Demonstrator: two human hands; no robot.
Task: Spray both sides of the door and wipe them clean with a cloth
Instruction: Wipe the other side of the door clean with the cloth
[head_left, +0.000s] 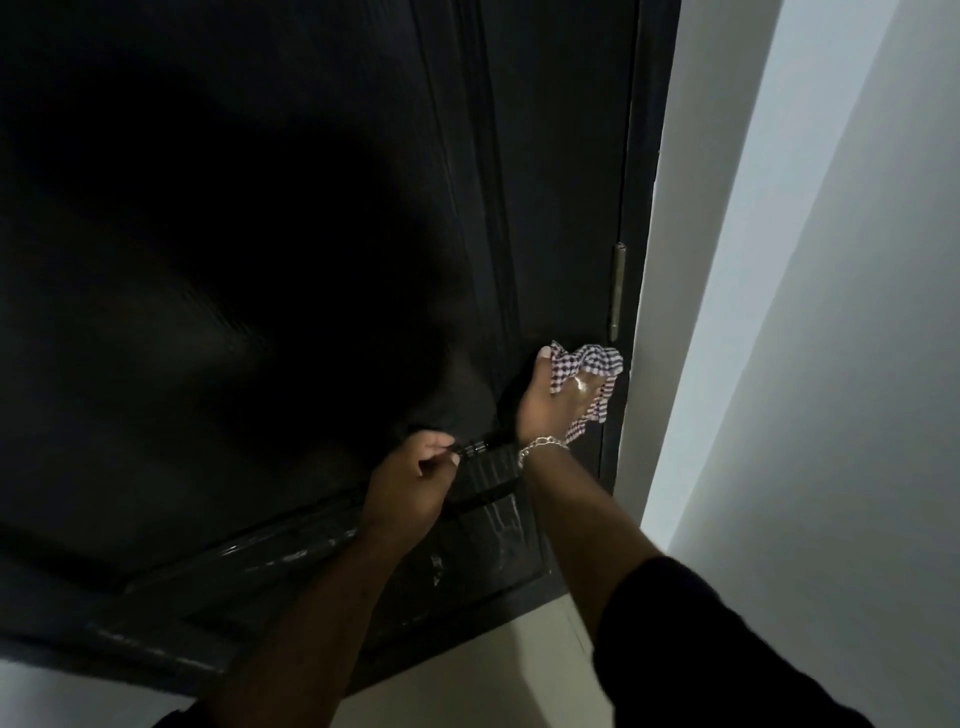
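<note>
The dark door fills the left and middle of the frame, much of it in deep shadow, with wet streaks near its lower right. The pale wall takes the right side, and the light floor runs along the bottom. A metal hinge sits on the door's right edge, right of centre. Just below it the right hand, a chain bracelet at its wrist, presses a checked cloth against the door, its fingers bunched into the fabric. Lower centre, the left hand curls round a dark spray bottle, a finger at its top.
</note>
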